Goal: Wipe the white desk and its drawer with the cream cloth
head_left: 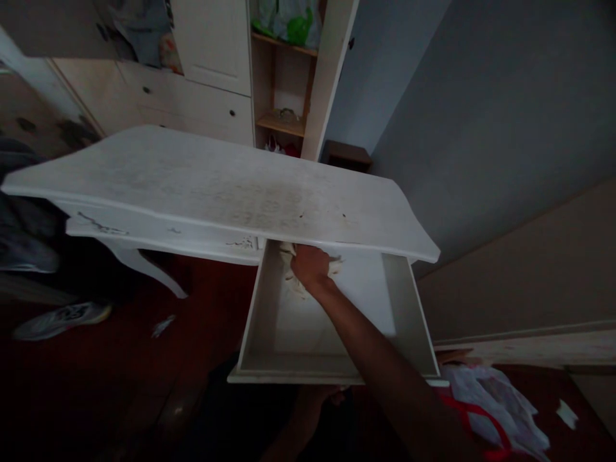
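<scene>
My right hand (310,264) is inside the pulled-out drawer (312,369), near its back left corner. Its fingers are closed on a pale cloth (298,287), which bunches out on both sides of the hand against the drawer floor. Low in the view, my left hand (332,394) is at the underside of the drawer front; its fingers are mostly hidden in shadow. The drawer belongs to a white table (192,167) with grey smudges across its top.
Behind the table stands a white cabinet (212,45) with an open door and shelves. A grey wall (505,128) rises on the right. A plastic bag (491,398) lies on the floor at lower right. A person's shoe (65,319) is at the left, near a scrap (162,326).
</scene>
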The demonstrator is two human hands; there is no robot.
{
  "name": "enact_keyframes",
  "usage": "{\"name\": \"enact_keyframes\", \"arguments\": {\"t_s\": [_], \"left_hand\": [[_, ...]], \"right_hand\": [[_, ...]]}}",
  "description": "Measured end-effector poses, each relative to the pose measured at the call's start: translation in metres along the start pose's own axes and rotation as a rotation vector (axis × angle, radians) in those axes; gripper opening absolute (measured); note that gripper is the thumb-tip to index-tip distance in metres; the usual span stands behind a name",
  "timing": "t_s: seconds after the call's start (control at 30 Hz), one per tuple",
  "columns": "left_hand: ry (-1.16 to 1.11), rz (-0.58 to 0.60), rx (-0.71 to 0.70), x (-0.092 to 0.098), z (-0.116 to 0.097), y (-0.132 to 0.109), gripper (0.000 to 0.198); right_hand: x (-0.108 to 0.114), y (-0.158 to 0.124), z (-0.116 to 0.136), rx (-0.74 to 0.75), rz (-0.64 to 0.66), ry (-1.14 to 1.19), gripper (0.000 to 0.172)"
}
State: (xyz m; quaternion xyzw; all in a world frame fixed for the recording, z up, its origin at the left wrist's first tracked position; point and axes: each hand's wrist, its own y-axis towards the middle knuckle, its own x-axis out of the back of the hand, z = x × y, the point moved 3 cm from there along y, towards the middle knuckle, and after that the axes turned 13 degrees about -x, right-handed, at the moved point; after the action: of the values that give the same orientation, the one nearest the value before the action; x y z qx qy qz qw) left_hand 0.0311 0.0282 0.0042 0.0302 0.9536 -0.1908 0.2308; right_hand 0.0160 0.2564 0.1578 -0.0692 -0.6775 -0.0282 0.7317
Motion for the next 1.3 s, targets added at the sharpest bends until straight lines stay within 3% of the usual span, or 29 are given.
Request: {"name": "enact_keyframes", "arguments": {"t_s": [0.1, 0.2, 0.37, 0.53, 0.67, 0.93, 1.1, 1.3], "left_hand": [[-0.008, 0.019, -0.028, -0.003, -0.011, -0.002, 0.038], [-0.012, 0.026, -0.044, -0.005, -0.014, -0.003, 0.036], [-0.034, 0.034, -0.023, -0.004, -0.007, -0.003, 0.034], [-0.061, 0.042, -0.014, -0.002, 0.004, -0.001, 0.036], [-0.086, 0.038, -0.011, -0.004, 0.002, 0.000, 0.038], [-0.038, 0.039, 0.000, -0.001, 0.004, 0.000, 0.042], [0.038, 0.047, 0.009, 0.003, 0.016, 0.001, 0.045], [0.044, 0.033, 0.004, 0.003, 0.017, 0.003, 0.039]], "right_hand": [[-0.001, -0.002, 0.028, 0.073, 0.019, 0.078, 0.028], [-0.003, -0.005, 0.034, 0.114, 0.022, 0.180, 0.031], [-0.012, -0.019, 0.011, 0.133, 0.007, 0.513, 0.034], [-0.013, -0.046, -0.008, 0.396, -0.032, 0.736, 0.047], [-0.004, -0.068, -0.013, 0.599, 0.043, 0.668, 0.063], [0.020, -0.124, -0.023, 0.808, 0.365, 0.389, 0.061], [0.021, -0.142, -0.025, 1.006, 0.360, 0.212, 0.042], [0.020, -0.142, -0.036, 1.121, 0.358, 0.160, 0.035]]}}
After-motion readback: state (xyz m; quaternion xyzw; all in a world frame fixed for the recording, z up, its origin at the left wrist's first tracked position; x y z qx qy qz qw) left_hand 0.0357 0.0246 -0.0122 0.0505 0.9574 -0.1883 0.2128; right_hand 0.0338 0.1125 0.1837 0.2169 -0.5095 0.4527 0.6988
